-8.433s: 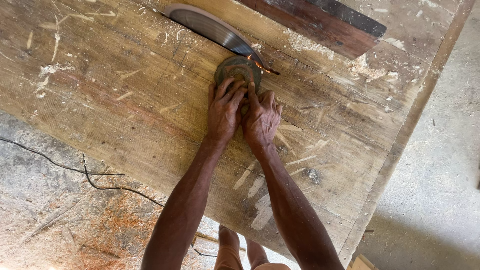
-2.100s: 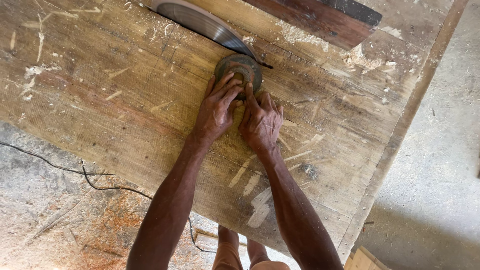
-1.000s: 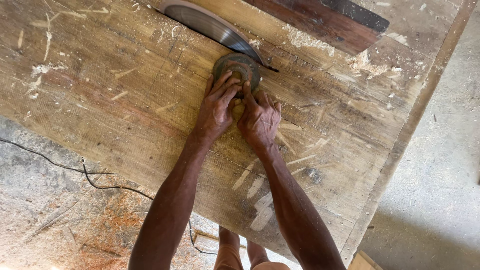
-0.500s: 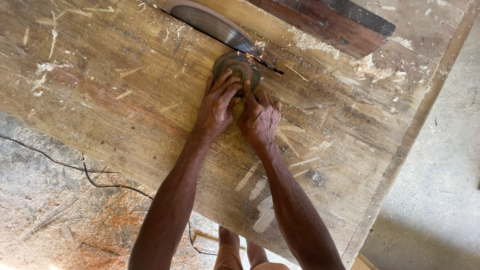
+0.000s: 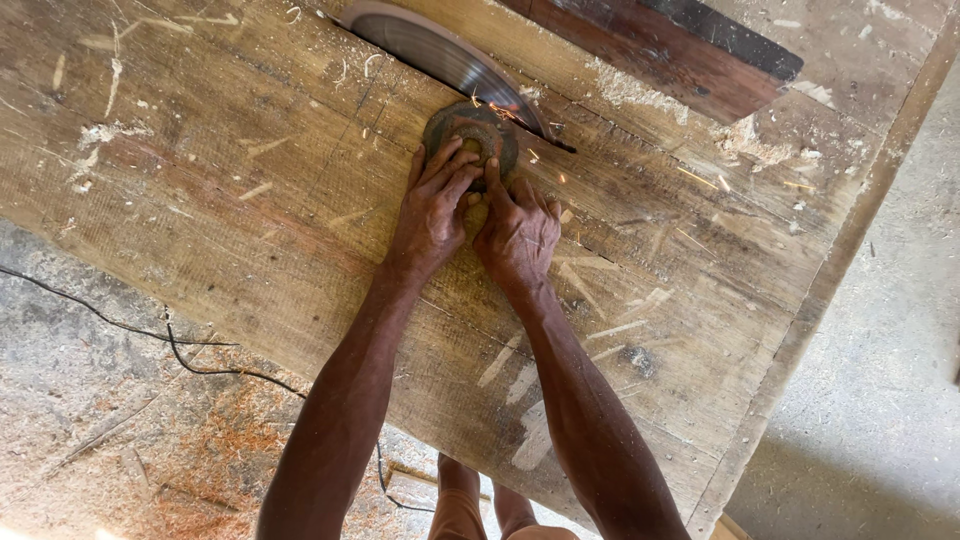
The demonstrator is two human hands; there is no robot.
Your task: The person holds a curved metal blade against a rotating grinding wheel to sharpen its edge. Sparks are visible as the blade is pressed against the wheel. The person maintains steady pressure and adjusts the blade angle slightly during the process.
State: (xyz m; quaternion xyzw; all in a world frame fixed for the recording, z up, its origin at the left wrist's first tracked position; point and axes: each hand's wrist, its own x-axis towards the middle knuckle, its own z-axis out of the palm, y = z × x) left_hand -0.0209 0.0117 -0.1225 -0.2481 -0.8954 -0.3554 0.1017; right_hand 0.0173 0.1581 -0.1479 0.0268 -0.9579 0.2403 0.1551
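The worn wooden table (image 5: 250, 230) fills most of the view, its top scratched and strewn with pale chips and sawdust; both hands rest on it, arms stretched out over its near edge. Beyond the hands, on the table's far side, lies a dark reddish-brown plank (image 5: 650, 50) with a heap of sawdust against it. Below the table's near edge, by the left forearm, is a dusty concrete floor (image 5: 90, 400) with orange shavings and a thin black cable (image 5: 180, 345) trailing across it.

Just past the fingertips a circular saw blade (image 5: 440, 55) rises from a slot in the table, grey and blurred. Directly in front of both hands, touching the blade's edge, is a round, dark, rough-surfaced disc (image 5: 470, 135), lying flat on the table; a few orange sparks show where disc and blade meet.

The left hand (image 5: 432, 215) lies palm down, fingers spread and bent, their tips pressed on the near left part of the disc. The right hand (image 5: 520, 235) is just beside it, touching it, its fingers partly curled and the forefinger stretched onto the disc's near right part. Neither hand closes round the disc; both press on it from above.
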